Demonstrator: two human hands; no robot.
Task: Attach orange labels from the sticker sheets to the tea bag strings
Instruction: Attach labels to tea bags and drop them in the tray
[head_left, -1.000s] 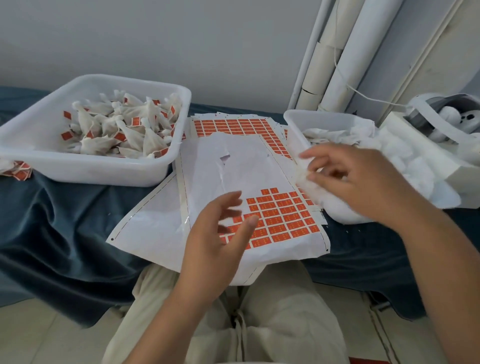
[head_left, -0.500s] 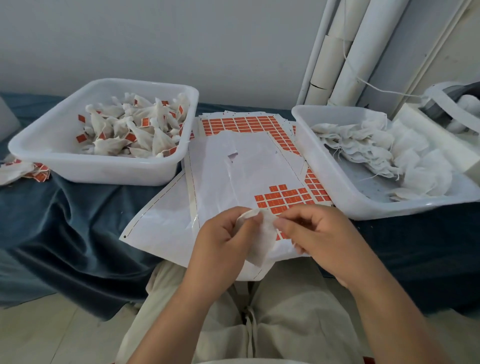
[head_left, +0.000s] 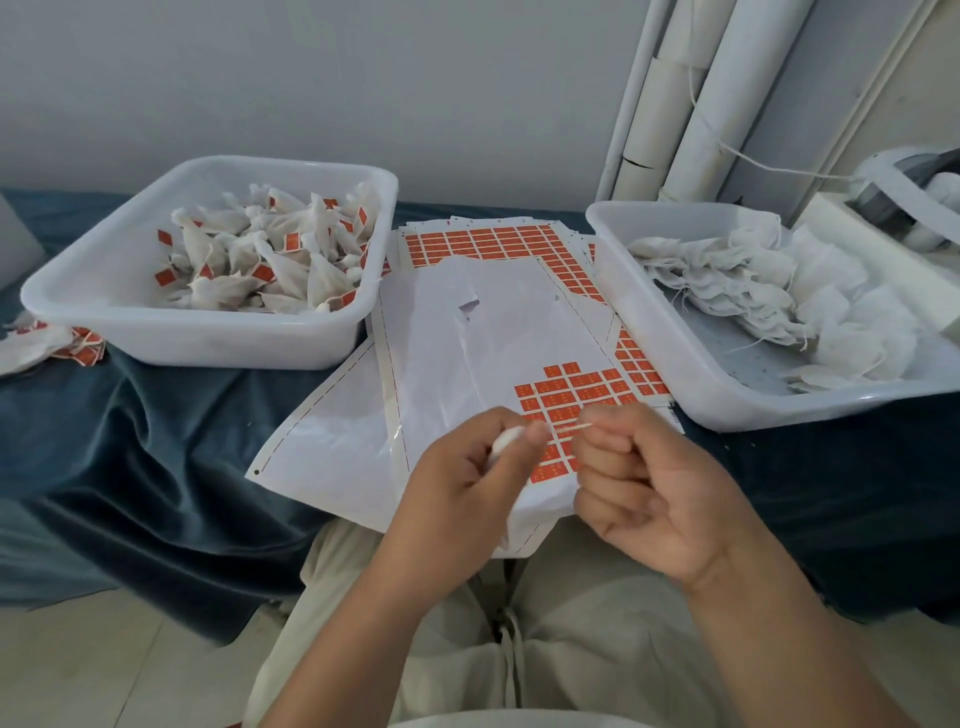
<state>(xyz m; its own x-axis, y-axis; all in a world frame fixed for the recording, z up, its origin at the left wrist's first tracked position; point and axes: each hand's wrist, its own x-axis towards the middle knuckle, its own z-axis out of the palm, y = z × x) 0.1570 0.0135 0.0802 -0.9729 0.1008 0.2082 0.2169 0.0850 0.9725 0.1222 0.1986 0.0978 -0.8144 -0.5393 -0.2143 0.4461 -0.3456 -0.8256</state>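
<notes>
Pinching a white tea bag (head_left: 503, 442), the left hand (head_left: 460, 486) hides most of it; the right hand (head_left: 649, 493), fingers curled, pinches the thin string (head_left: 571, 428) stretched between both hands, just above the orange labels (head_left: 566, 395) on the sticker sheet (head_left: 467, 364). The right hand's fingers hide the string's far end

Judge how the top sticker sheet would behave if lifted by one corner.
Probably floppy: the sticker sheet sags downward at its near end. Likely thin and easy to tear, given the ragged hole near its middle. It might slide when pushed, since it lies loose on other glossy sheets.
</notes>
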